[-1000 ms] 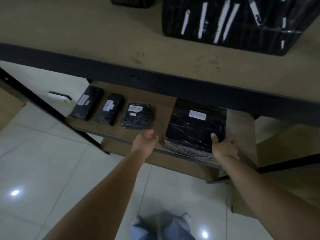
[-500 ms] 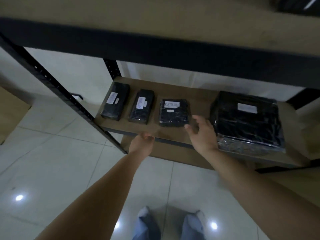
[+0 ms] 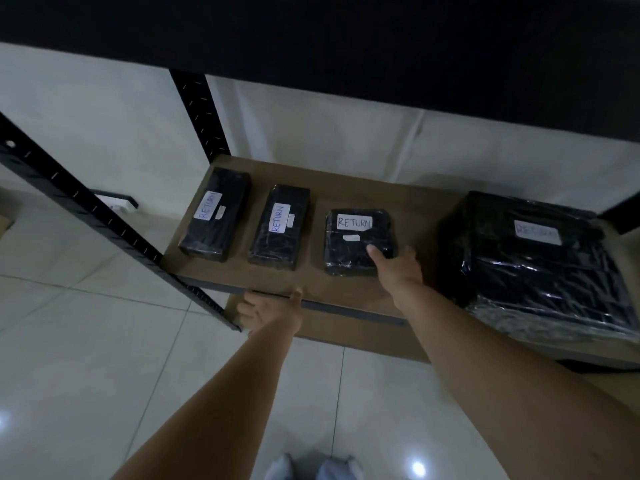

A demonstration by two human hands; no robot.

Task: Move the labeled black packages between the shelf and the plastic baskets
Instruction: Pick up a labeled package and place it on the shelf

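Several black wrapped packages with white RETURN labels lie on the low wooden shelf (image 3: 349, 195). Two long ones, the left long package (image 3: 216, 216) and the second long package (image 3: 280, 227), sit at the left. A small square package (image 3: 355, 242) lies in the middle. A large package (image 3: 533, 261) fills the right end. My right hand (image 3: 398, 268) closes around the small square package's right front corner, thumb on top. My left hand (image 3: 270, 308) rests open at the shelf's front edge, holding nothing.
A black perforated upright (image 3: 104, 220) slants across the left, and another upright (image 3: 199, 112) stands at the back. A dark upper shelf (image 3: 346, 39) overhangs the top. White tiled floor (image 3: 86, 358) lies below, with my shoes (image 3: 311, 467) at the bottom.
The view dropped lower under the upper shelf. My right hand left the large package, travelled left and took hold of the small square package's corner. My left hand stayed at the shelf's front edge.
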